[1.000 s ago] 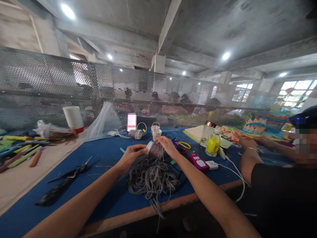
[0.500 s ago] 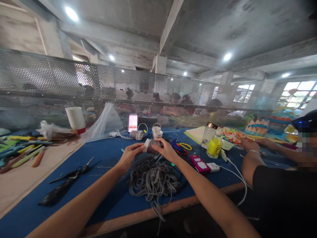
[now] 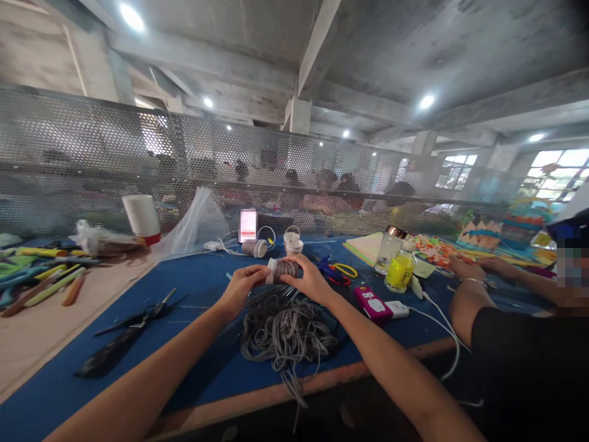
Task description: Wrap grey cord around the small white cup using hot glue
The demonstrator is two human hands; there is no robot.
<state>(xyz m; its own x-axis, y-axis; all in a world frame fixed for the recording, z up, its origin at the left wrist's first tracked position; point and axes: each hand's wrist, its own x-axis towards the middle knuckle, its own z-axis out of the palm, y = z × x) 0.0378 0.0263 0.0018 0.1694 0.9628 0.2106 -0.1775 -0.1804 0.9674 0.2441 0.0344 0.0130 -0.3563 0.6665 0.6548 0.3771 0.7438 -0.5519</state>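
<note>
A small white cup wrapped in grey-brown cord [image 3: 281, 271] lies sideways between my hands above the blue table mat. My left hand [image 3: 242, 287] pinches its white rim at the left end. At the other end, the fingers of my right hand [image 3: 309, 279] are closed around the wrapped side. Just below is a loose heap of grey cord [image 3: 288, 334], some strands hanging over the table edge. Behind my hands are a second wrapped cup [image 3: 254, 248] on its side and a pale cup with a looped handle [image 3: 293, 241].
Black-handled scissors [image 3: 133, 331] lie at left, near coloured tools and stacked paper cups [image 3: 141, 219]. To the right are coloured-handle scissors [image 3: 338, 271], a yellow bottle [image 3: 400, 267], a glass jar [image 3: 386, 250] and a magenta power bank [image 3: 372, 305] with a cable. Another person works far right.
My right hand's fingers have shifted on the wrapped cup, showing more of its cord-covered side. My left hand stays at the white rim. The view has shifted slightly.
</note>
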